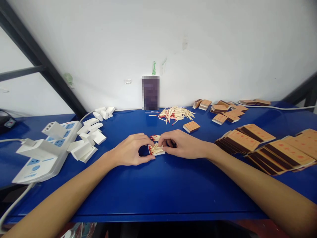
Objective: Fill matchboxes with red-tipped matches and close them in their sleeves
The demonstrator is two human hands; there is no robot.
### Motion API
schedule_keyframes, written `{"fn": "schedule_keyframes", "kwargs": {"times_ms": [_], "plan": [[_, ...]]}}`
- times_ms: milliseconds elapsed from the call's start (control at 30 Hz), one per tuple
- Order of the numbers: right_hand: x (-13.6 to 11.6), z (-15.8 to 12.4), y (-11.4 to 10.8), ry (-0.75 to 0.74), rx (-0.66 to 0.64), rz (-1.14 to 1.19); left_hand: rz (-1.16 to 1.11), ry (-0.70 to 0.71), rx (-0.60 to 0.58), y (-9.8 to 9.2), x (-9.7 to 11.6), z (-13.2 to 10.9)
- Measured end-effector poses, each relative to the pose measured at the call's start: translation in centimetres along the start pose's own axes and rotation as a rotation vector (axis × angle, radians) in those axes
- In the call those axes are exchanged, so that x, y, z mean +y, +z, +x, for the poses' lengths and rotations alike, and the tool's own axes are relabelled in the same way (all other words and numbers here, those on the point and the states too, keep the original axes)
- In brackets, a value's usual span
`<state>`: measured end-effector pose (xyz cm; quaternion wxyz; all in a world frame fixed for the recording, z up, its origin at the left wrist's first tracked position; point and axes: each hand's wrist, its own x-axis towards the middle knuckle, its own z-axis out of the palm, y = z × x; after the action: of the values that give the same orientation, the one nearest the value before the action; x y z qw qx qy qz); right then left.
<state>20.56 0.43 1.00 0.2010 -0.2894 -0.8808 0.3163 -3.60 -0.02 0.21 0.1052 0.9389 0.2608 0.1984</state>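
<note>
A small white matchbox tray (157, 152) holding red-tipped matches rests on the blue table between my hands. My left hand (133, 150) is curled around the tray's left end, thumb and fingertips at its edges. At the right end, my right hand (180, 144) has its thumb and fingers pressed together over the matches; whatever they pinch is too small to name. Just behind the tray lies a small bunch of matches (155, 138). Farther back is a large loose pile of matches (175, 114), with one orange matchbox sleeve (191, 126) in front of it to the right.
White empty trays (83, 150) are scattered on the left beside a power strip (55, 162) with plugged chargers and cables. Many orange sleeves (289, 152) lie stacked at the right, others (226, 112) behind them. A pixelated upright object (150, 92) stands by the wall.
</note>
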Motion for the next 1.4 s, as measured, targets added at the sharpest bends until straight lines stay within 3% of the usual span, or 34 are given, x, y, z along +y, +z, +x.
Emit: {"fn": "schedule_keyframes", "kwargs": {"times_ms": [467, 1233, 1300, 1400], "plan": [[0.9, 0.1, -0.6, 0.062, -0.075, 0.194, -0.042, 0.001, -0.077, -0.1, 0.1, 0.0], [0.4, 0.0, -0.1, 0.066, -0.061, 0.121, -0.018, 0.098, 0.037, 0.2, -0.3, 0.0], [0.4, 0.1, -0.2, 0.066, -0.034, 0.105, 0.003, 0.104, 0.039, 0.2, -0.2, 0.0], [0.7, 0.3, -0.2, 0.087, 0.175, -0.016, 0.044, 0.113, 0.042, 0.1, -0.1, 0.0]]}}
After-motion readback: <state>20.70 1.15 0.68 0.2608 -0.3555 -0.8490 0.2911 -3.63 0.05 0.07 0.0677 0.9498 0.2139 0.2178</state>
